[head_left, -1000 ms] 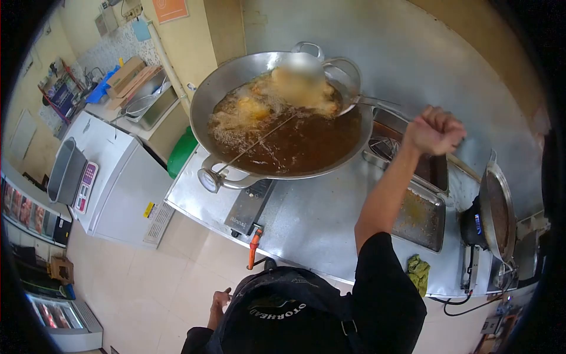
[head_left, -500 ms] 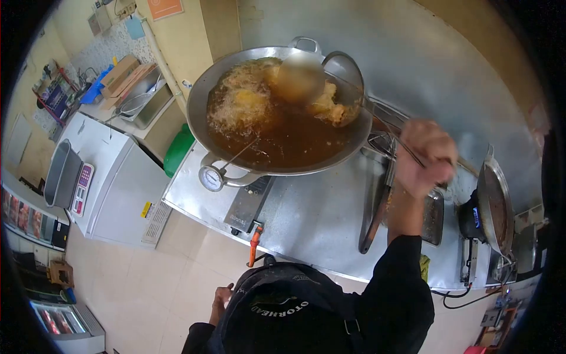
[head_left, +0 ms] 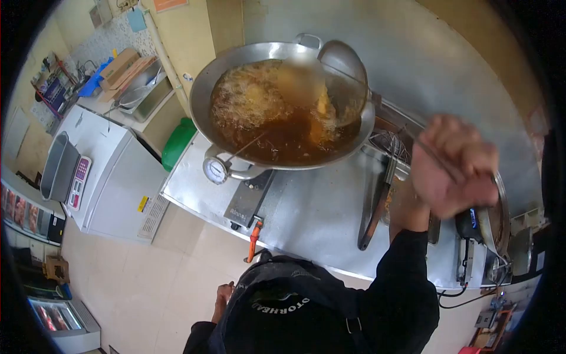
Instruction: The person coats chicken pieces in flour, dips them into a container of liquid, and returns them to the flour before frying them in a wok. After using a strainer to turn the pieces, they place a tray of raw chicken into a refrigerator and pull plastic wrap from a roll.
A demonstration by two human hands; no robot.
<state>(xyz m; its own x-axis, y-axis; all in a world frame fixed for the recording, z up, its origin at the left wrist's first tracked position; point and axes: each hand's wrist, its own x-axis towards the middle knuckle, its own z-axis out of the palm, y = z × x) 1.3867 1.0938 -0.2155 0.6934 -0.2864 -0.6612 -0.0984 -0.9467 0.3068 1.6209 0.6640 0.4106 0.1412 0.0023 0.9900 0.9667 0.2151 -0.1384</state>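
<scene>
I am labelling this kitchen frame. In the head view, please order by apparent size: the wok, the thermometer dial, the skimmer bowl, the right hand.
1. wok
2. right hand, though it is nearer the camera, so its rank over the skimmer bowl is unsure
3. skimmer bowl
4. thermometer dial

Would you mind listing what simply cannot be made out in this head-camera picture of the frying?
- Right hand: motion-blurred; its grip on the skimmer handle is unclear.
- Skimmer: blur and froth hide what it carries.
- Thermometer dial: too small to read.
- Left hand: mostly hidden behind the person's cap, low in the view.
- Second pan: covered by the right hand and cut by the lens edge.
</scene>
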